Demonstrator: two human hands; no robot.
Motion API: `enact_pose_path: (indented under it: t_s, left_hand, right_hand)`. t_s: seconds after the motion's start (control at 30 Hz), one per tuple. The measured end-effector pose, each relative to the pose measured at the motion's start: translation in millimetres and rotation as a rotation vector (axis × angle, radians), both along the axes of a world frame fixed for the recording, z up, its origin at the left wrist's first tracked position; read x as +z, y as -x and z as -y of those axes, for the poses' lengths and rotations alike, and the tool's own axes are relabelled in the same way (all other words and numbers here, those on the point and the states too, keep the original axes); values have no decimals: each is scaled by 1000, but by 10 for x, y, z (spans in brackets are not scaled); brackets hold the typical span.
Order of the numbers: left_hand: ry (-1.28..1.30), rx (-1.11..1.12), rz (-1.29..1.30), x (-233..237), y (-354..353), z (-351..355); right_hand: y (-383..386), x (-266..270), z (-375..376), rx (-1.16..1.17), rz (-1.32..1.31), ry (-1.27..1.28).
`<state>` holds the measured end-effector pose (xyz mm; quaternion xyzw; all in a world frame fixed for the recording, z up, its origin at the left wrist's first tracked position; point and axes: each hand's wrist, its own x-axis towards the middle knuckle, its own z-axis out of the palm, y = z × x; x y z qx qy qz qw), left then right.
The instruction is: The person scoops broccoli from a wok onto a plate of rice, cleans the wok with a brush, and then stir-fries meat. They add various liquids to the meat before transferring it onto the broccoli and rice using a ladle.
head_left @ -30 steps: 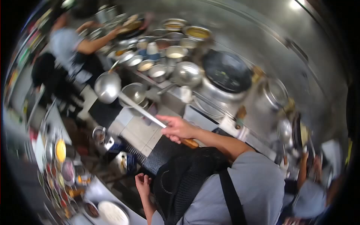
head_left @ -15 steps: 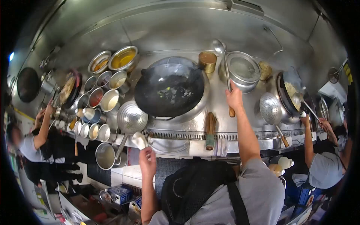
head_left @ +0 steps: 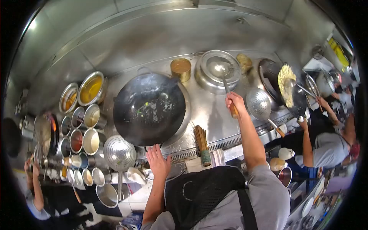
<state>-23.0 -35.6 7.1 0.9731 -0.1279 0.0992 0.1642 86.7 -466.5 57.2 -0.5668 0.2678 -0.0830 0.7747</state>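
Observation:
My right hand (head_left: 235, 103) is wrapped round the wooden handle of a ladle (head_left: 225, 81), whose bowl overlaps the round steel pot (head_left: 201, 73) at the back. Below the near rim of a large black wok (head_left: 126, 124) my left hand (head_left: 158, 163) is held with its fingers stretched out and nothing in it. The wok contains a little wet residue and small green bits. Left of that hand, a crumpled white cloth (head_left: 136, 175) lies at the counter edge, beside a perforated strainer (head_left: 119, 153). A bamboo wok brush (head_left: 202, 145) rests to the right.
Bowls of yellow oil (head_left: 91, 89) and several seasoning pots (head_left: 92, 141) stand on the left. A tin can (head_left: 181, 69) is behind the wok. Another strainer (head_left: 259, 104) lies on the right. A co-worker (head_left: 329, 147) there tilts a wok with noodle-like food (head_left: 286, 84); another person (head_left: 38, 197) works far left.
My left hand has let go of the white cloth and moved up to the wok's near rim, fingers spread. The ladle has swung down over the pot. The camera view has turned.

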Motion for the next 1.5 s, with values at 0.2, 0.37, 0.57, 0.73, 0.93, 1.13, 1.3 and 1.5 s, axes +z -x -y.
enact_pose_path:
  t_s: [0.2,0.37,0.57,0.73,0.93,1.13,1.3,1.5]
  left_hand:
    - [446,-67,-133,-32,-806,-359]
    - [646,-309,-251,12,-1971,50]
    - [806,-250,-614,-206,-2811,650]
    - [569,-160,-430,-786,-3136,234]
    - [534,-118,-574,-498,-2688,-254]
    - [509,1,-509,-396,-2600,-194]
    - [636,-177,-486,-421,-2671,246]
    - [576,-197,-420,-526,-2860,770]
  right_hand:
    - [622,617,-458,132,197,-393]
    - [1267,1446,-1224,132,82,-342]
    - [1564,1248,-1621,458,43,-127]
    - [1716,869,-1415,477,48,507]
    - [1038,219,-430,262,-59,1045]
    - [89,-355,392,-19,-207,1239]
    - [-79,-10,587,43,-91,211]
    - [536,574,304,-6,206,-241]
